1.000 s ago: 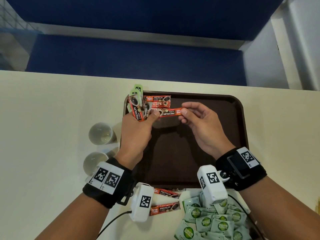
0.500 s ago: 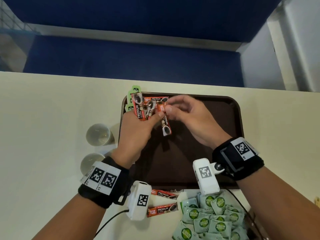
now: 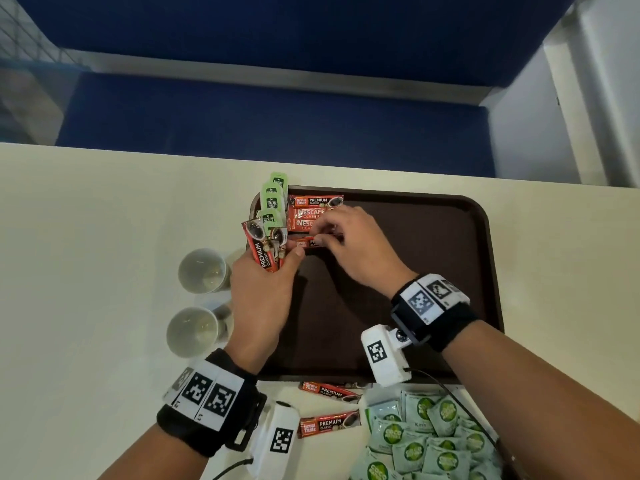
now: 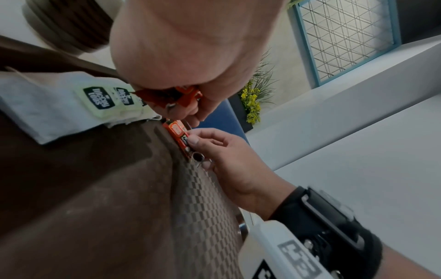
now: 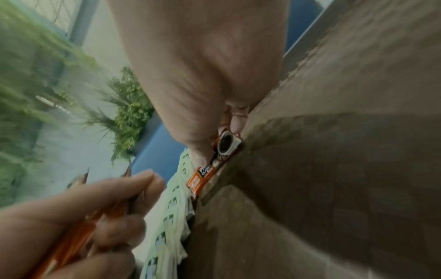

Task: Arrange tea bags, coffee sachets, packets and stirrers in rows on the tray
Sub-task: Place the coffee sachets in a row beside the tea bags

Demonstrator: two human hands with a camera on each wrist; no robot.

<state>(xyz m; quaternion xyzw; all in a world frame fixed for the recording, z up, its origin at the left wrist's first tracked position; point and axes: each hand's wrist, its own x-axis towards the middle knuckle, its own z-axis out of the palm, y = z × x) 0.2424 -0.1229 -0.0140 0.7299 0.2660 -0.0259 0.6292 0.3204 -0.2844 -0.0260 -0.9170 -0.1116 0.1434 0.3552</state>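
A brown tray (image 3: pixel 415 271) lies on the pale table. At its far left corner a column of green-tagged tea bags (image 3: pixel 273 202) runs beside a stack of red coffee sachets (image 3: pixel 313 213) laid crosswise. My right hand (image 3: pixel 320 238) pinches one more red sachet (image 3: pixel 308 242) and holds it flat against the tray just below that stack; it shows in the right wrist view as the sachet (image 5: pixel 210 169). My left hand (image 3: pixel 285 259) grips a bundle of red sachets (image 3: pixel 265 252) at the tray's left rim, its fingers hidden under them; the bundle (image 4: pixel 171 96) shows in the left wrist view.
Two paper cups (image 3: pixel 202 270) (image 3: pixel 192 330) stand left of the tray. Two loose sachets (image 3: pixel 329 391) (image 3: pixel 329 424) and a heap of green packets (image 3: pixel 426 441) lie on the table near me. A blue bench runs beyond the table's far edge.
My right hand drew one sachet out of the left hand's bundle, turned it, and brought it down onto the tray under the stacked sachets. The left hand stayed put with the bundle.
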